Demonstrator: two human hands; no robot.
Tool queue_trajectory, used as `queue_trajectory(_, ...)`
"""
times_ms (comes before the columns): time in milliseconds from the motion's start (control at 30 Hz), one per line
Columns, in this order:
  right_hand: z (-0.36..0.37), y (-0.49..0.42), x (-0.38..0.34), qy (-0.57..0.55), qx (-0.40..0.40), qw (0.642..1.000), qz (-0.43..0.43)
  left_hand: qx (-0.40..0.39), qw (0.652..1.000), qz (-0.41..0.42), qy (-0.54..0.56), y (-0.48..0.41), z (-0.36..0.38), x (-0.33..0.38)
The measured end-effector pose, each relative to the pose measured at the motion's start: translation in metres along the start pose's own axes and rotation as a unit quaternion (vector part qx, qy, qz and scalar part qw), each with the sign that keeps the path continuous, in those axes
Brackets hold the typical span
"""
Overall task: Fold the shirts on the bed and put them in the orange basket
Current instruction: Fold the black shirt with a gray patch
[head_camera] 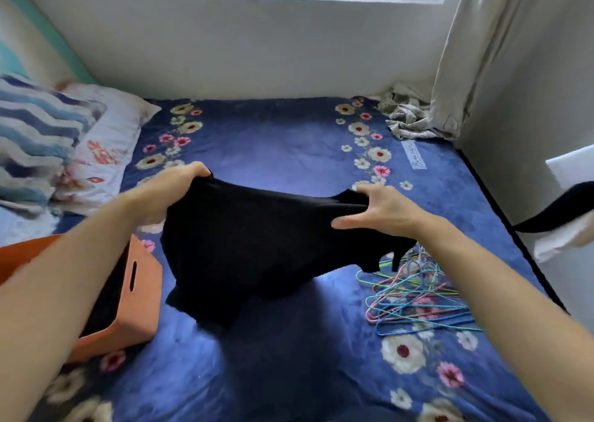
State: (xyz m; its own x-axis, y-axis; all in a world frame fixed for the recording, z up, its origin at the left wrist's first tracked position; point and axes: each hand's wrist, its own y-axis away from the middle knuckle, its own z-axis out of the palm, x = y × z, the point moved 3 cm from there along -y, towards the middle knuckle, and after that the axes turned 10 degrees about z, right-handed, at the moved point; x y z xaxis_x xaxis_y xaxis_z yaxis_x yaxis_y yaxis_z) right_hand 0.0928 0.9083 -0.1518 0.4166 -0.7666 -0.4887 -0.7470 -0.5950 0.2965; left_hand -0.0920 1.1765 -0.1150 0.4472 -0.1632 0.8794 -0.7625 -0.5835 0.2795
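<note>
left hand [175, 185] grips black shirt [257, 248] | right hand [373, 207] pinches it (held aloft)

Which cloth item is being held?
The black shirt, gripped by left hand and right hand at mid-bed; the crumpled patterned cloth lies untouched in the far right corner.

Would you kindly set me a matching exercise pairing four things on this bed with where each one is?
1 black shirt
2 orange basket
3 wire hangers
4 striped pillow

a near right of the bed
b gripped by the left hand and right hand
c far left of the bed
d near left of the bed

Pairs: 1-b, 2-d, 3-a, 4-c
</note>
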Motion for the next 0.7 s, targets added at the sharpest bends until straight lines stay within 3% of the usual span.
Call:
queue_trajectory(67, -0.016, 0.007, -0.012, 0.185, 0.034, 0.982, 0.001, -0.111, 0.992, -0.021, 0.059, 0.001, -0.020, 0.017)
queue_trajectory(133, -0.040, 0.015, -0.028, 0.272, 0.098, 0.957, -0.006, -0.219, 0.975, 0.008, 0.043, 0.000, -0.035, 0.033)
queue_trajectory(200, -0.067, 0.025, -0.041, 0.304, 0.167, 0.938, 0.013, -0.304, 0.952, 0.036, -0.019, 0.000, -0.050, 0.051)
queue_trajectory(300, -0.102, 0.026, -0.043, 0.231, 0.253, 0.938, 0.041, -0.342, 0.925, 0.035, -0.162, -0.009, -0.066, 0.068)
queue_trajectory(400, -0.112, 0.005, -0.030, 0.173, 0.255, 0.948, 0.081, -0.272, 0.897, 0.010, -0.349, -0.031, -0.070, 0.071)
queue_trajectory(500, -0.103, -0.025, -0.014, 0.212, 0.245, 0.934, 0.148, -0.135, 0.847, 0.045, -0.512, -0.062, -0.061, 0.068)
queue_trajectory(567, -0.097, -0.045, -0.004, 0.232, 0.241, 0.926, 0.176, -0.024, 0.839, 0.086, -0.537, -0.085, -0.052, 0.067)
queue_trajectory(633, -0.095, -0.063, 0.006, 0.223, 0.237, 0.922, 0.208, 0.067, 0.856, 0.086, -0.505, -0.103, -0.043, 0.060)
queue_trajectory(700, -0.097, -0.082, 0.015, 0.144, 0.225, 0.927, 0.262, 0.140, 0.867, 0.072, -0.472, -0.123, -0.040, 0.050)
